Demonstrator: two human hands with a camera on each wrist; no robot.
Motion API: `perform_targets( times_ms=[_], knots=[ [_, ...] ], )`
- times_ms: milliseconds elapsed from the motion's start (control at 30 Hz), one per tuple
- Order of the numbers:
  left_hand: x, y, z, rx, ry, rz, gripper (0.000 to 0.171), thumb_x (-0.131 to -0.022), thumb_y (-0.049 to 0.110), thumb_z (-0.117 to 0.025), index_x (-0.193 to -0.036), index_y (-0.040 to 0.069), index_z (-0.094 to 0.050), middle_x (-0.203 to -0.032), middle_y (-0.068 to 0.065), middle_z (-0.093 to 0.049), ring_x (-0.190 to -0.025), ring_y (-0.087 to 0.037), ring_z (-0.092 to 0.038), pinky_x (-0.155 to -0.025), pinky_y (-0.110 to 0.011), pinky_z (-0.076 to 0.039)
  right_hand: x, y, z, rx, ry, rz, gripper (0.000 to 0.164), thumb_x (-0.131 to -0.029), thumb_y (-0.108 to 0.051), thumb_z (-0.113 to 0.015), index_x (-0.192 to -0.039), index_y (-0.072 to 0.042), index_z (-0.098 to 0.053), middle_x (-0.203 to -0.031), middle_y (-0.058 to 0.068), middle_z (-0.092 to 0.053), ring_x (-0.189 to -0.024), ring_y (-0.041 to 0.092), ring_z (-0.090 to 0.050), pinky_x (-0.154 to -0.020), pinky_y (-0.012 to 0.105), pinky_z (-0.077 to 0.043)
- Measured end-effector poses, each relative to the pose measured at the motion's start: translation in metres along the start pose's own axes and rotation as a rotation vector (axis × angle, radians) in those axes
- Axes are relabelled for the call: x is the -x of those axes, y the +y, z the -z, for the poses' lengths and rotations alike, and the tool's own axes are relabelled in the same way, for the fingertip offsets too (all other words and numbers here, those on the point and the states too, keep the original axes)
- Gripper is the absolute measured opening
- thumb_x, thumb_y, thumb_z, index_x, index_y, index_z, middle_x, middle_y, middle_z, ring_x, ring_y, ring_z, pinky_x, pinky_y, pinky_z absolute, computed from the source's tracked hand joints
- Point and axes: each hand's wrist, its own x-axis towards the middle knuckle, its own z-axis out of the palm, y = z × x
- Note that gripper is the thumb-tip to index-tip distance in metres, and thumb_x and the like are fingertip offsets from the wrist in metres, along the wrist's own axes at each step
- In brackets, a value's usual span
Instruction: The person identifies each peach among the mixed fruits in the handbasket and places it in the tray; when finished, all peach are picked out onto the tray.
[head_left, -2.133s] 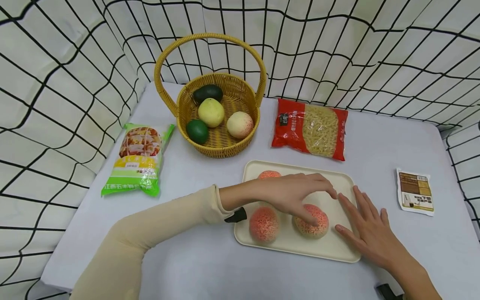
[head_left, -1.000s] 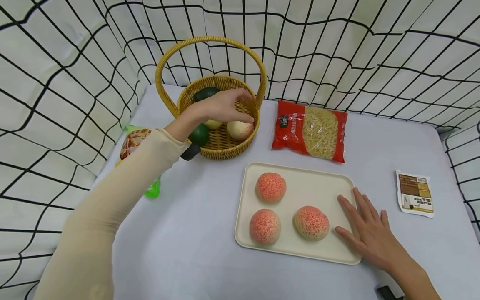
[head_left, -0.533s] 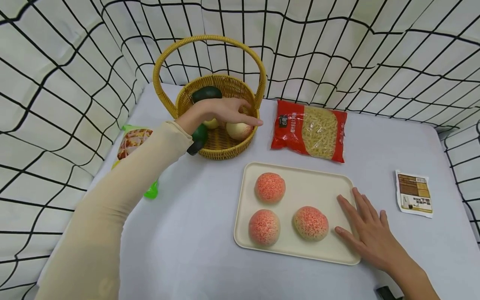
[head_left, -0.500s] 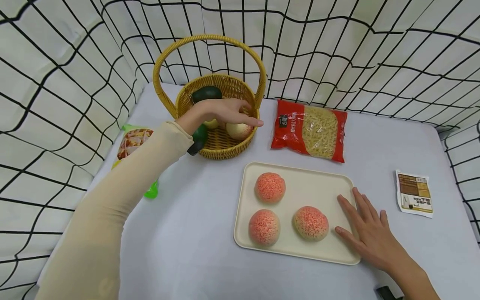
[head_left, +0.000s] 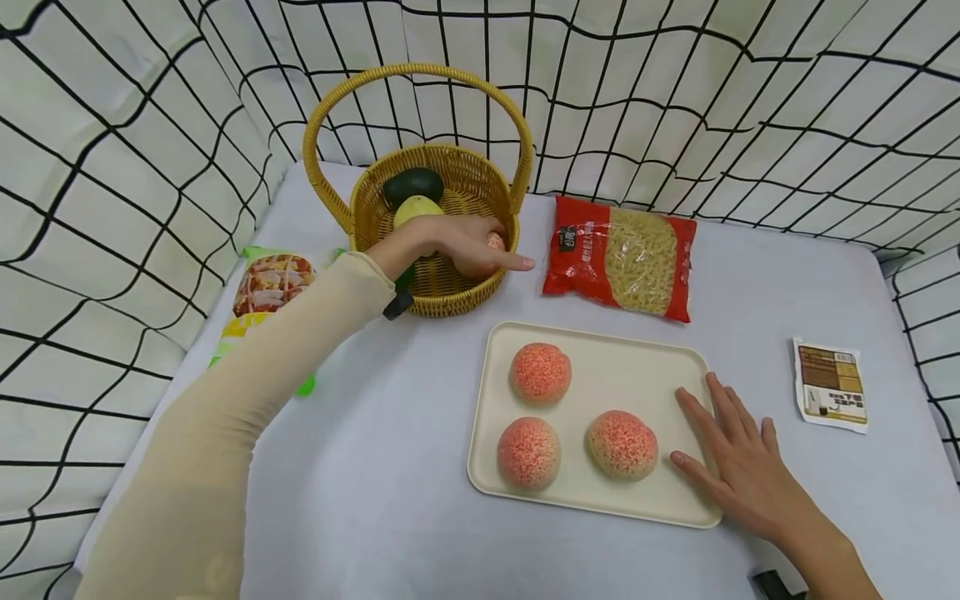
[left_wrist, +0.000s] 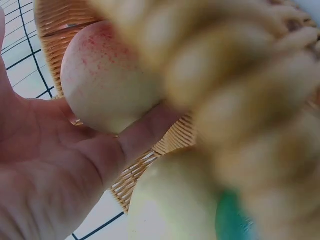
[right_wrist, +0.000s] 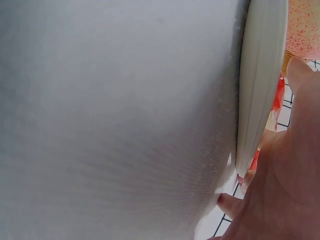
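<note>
Inside the yellow wicker basket (head_left: pixel 450 304), my left hand (head_left: pixel 461 237) curls its fingers round a pale peach (head_left: pixel 495 242) with red speckles. The left wrist view shows this peach (left_wrist: pixel 107 80) against the palm, with part of the blurred basket handle (left_wrist: pixel 220 100) in front. My right hand (head_left: pixel 738 471) lies with spread, straight fingers at the right edge of a cream tray (head_left: pixel 600 358). On the tray sit three red-speckled peaches: one at the back left (head_left: pixel 540 372), one at the front left (head_left: pixel 528 453) and one near the middle (head_left: pixel 622 445).
The basket also holds a dark green oval fruit (head_left: pixel 412 186), a yellow-green round fruit (head_left: pixel 416 207) and a green one (left_wrist: pixel 235 220). A red pasta bag (head_left: pixel 618 258), a small sachet (head_left: pixel 830 383) and a green food bag (head_left: pixel 273 283) lie around. Black wire mesh (head_left: pixel 637 108) encloses the table.
My left hand has gone from above the tray to the basket, then lower round the peach, whose speckled side now shows. My right hand stays at the tray's edge.
</note>
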Motion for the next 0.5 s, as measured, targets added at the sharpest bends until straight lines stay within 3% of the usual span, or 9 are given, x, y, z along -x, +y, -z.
perform_targets(
  times_ms=[300,500],
  knots=[
    [-0.004,-0.004,-0.009,0.002,0.055,-0.006,0.102,-0.095,0.074,-0.058,-0.160,0.001,-0.029,-0.163,-0.019,-0.042,-0.152,-0.031,-0.041,-0.127,-0.047,-0.037,0.000,-0.001,0.001,-0.008,-0.007,-0.008,0.085,-0.102,-0.054,-0.063,-0.171,-0.034,-0.018,-0.182,0.011,0.005,-0.164,0.050,-0.008,-0.112,0.092,-0.009],
    [-0.003,-0.009,-0.013,0.062,0.092,-0.017,0.095,-0.095,0.069,-0.063,-0.157,0.002,-0.035,-0.154,-0.018,-0.049,-0.140,-0.028,-0.050,-0.121,-0.046,-0.044,0.000,0.000,0.001,-0.004,-0.013,-0.010,0.085,-0.102,-0.054,-0.063,-0.171,-0.034,-0.019,-0.182,0.012,0.005,-0.163,0.051,-0.009,-0.111,0.093,-0.010]
  ],
)
